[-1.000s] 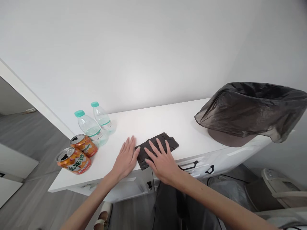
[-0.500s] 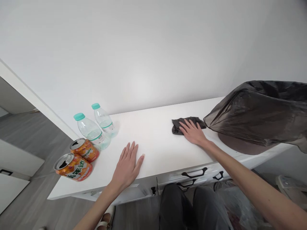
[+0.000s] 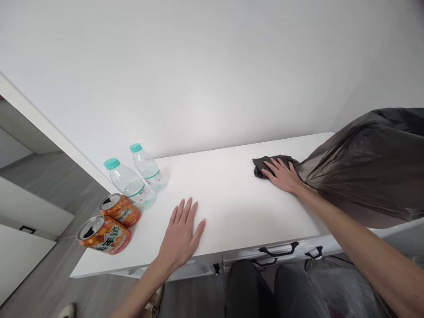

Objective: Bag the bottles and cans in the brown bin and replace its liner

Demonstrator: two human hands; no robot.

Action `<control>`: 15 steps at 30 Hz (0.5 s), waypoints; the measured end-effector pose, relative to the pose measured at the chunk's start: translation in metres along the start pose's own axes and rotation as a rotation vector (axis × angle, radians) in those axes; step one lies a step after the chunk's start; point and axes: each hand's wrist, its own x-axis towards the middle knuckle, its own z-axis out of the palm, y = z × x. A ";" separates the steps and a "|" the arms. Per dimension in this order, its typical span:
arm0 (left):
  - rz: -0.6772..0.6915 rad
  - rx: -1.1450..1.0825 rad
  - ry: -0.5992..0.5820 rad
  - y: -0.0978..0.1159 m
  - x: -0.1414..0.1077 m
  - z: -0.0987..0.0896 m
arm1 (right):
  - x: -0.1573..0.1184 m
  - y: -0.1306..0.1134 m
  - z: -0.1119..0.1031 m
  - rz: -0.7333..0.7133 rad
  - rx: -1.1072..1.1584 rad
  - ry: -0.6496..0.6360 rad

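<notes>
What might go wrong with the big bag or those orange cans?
The right hand, flat on the crumpled black sheet, might snag the dark see-through plastic bag just beside it. The two opened orange metal cans stand near the left end of the white cabinet top; a bump might tip them off.

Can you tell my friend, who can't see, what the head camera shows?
A person's right hand lies on crumpled black plastic on a white cabinet; the left hand rests there too, palm down. Two orange cans and two clear bottles stand at the left, a big dark bag at the right.
</notes>
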 end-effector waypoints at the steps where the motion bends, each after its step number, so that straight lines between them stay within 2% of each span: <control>1: 0.002 0.000 0.006 0.000 0.000 0.000 | -0.001 -0.001 0.000 -0.008 -0.013 -0.004; 7: 0.016 -0.009 0.030 0.000 -0.002 -0.002 | -0.010 -0.011 -0.005 -0.010 -0.041 -0.020; 15: -0.006 0.010 0.009 0.001 -0.002 -0.002 | -0.029 -0.010 -0.002 -0.048 0.017 0.047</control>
